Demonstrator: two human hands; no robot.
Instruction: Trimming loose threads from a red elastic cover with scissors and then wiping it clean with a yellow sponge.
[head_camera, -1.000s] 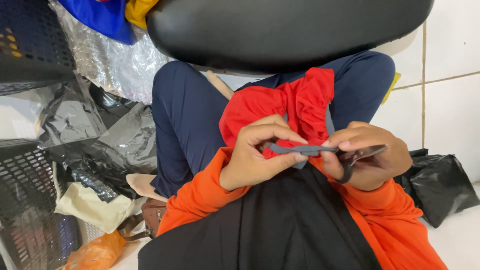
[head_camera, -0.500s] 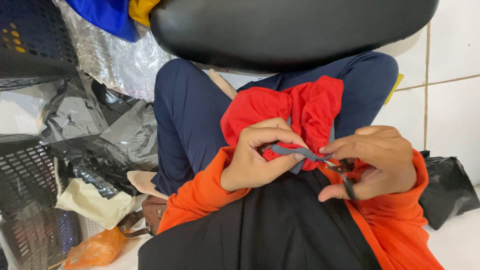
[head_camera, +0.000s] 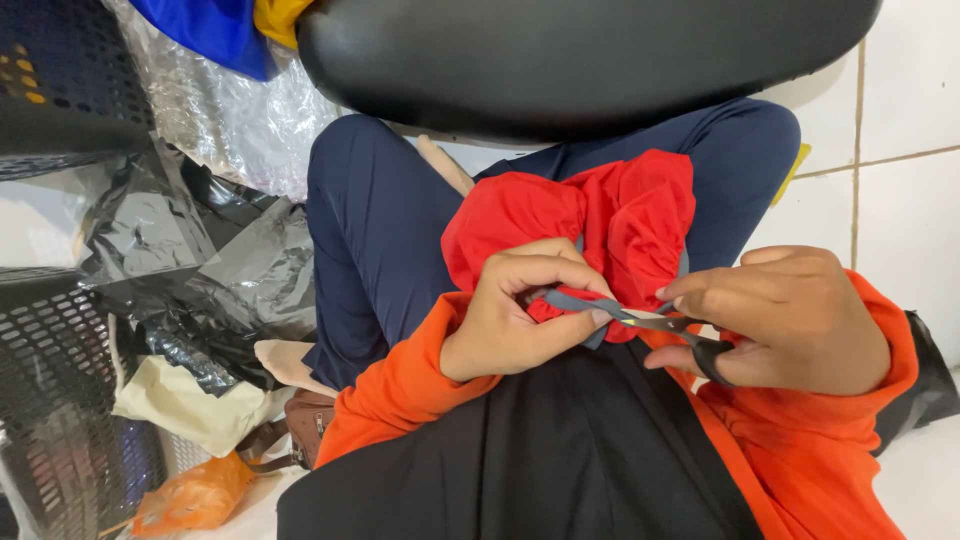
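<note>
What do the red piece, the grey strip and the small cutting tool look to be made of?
Red piece: soft matte fabric, crumpled in folds. Grey strip: flat matte band, likely elastic or knit trim. Scissors: shiny metal blades, dark handle loop, probably plastic; held in the right hand.

Lay crumpled at nine o'clock: black plastic sheeting (head_camera: 170, 260), beside a perforated basket (head_camera: 60, 400); at seven, an orange bag (head_camera: 190, 500).

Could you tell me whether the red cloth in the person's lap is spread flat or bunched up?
Bunched up: the red cloth sits in crumpled folds on the lap, its grey strap pinched by the left hand.
</note>
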